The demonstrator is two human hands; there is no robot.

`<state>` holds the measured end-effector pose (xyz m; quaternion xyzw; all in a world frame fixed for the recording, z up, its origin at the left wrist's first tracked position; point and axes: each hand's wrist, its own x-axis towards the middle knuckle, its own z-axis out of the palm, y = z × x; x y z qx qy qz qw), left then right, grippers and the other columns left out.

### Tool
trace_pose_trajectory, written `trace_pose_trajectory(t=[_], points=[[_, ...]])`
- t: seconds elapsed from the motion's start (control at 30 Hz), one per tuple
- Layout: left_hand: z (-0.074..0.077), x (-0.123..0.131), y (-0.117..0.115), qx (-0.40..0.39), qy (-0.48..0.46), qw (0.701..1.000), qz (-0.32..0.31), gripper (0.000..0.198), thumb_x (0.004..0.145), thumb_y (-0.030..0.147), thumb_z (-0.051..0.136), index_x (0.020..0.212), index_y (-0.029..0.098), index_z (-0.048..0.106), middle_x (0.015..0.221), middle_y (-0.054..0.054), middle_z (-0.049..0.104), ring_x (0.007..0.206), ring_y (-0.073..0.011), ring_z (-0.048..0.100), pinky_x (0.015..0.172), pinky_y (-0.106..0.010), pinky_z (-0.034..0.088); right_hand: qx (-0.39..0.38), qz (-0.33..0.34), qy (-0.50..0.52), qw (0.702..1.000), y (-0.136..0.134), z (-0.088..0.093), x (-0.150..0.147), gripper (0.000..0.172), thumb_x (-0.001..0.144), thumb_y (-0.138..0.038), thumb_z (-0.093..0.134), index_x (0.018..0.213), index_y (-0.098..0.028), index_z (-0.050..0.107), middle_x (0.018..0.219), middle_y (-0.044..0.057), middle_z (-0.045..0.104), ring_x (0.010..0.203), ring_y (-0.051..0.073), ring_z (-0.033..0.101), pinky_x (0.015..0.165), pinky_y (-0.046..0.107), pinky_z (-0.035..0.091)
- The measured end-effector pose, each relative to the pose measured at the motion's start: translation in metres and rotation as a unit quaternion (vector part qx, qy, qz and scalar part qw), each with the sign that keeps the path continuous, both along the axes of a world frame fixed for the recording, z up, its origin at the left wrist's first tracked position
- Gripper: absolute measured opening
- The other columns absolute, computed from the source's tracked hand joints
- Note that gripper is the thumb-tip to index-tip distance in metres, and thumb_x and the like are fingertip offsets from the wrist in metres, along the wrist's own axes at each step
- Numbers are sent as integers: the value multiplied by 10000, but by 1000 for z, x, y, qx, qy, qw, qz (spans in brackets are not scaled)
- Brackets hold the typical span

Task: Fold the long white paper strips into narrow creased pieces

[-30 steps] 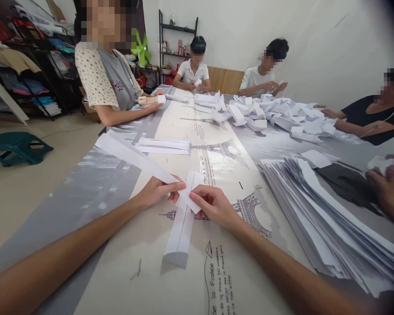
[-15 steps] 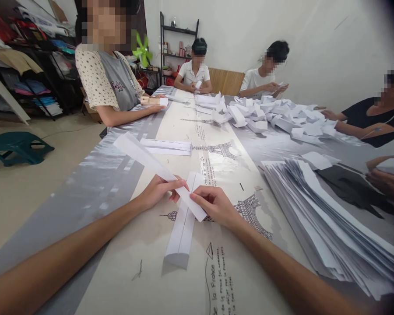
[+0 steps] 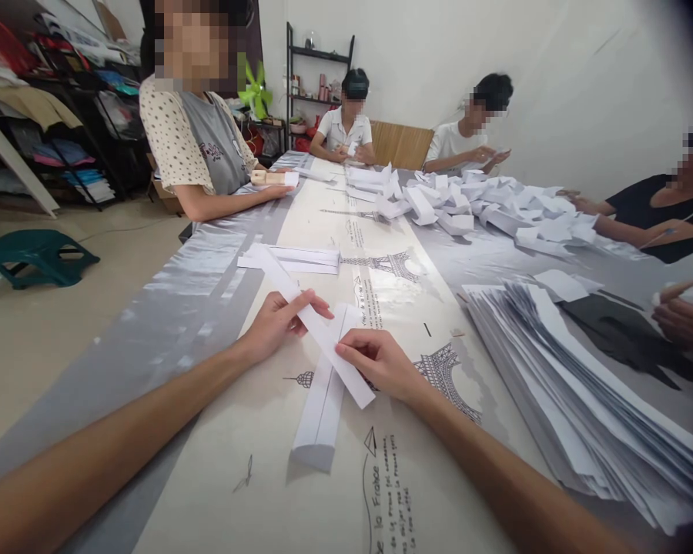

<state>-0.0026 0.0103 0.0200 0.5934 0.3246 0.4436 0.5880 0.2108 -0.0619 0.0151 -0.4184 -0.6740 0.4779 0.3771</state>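
Note:
Between my two hands a white paper strip (image 3: 319, 327) slants from upper left to lower right. My left hand (image 3: 278, 323) pinches it near the middle, thumb on top and other fingers beneath. My right hand (image 3: 381, 360) grips its right edge lower down, between thumb and bent fingers. Under it lies a folded white paper piece (image 3: 319, 419) with a dark line along its length, its near end slightly bulged. Just beyond my left hand rests a small stack of folded paper strips (image 3: 309, 260), partly behind the held strip's far end.
A tall fanned stack of paper sheets (image 3: 554, 385) covers the table's right side, beside a dark cloth-like item (image 3: 624, 331). Farther back lies a heap of folded papers (image 3: 467, 196). Several people sit or stand around the table (image 3: 208, 477). A green stool (image 3: 41, 258) stands at left.
The held strip has slid toward the lower right through my hands, its far end now nearer the small stack. My left hand has shifted slightly up. The view has moved a little.

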Motion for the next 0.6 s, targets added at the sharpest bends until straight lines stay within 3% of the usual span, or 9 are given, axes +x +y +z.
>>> trace_pose_trajectory(t=[0.13,0.27,0.6], points=[[-2,-5,16,-4,-69,988,136,379,871,507,714,797,140,773,833,-106,774,440,-46,334,437,-241,288,-18,-4,-4,1000,2,1,2,303,937,-421,640,763,-173,659,694,-7,590,587,105,508,523,226,394],[-6,-9,29,7,-86,972,219,357,823,479,768,762,128,757,826,-114,776,423,-34,315,415,-236,265,-41,-2,0,999,3,4,6,327,926,-456,655,757,-176,658,675,-9,578,564,100,506,499,219,400],[-8,-14,36,-45,-149,962,225,383,775,507,814,783,128,758,852,-115,778,434,-23,328,393,-191,255,-75,6,33,997,4,2,12,321,927,-465,671,816,-166,704,691,-1,611,552,95,549,458,201,406]])
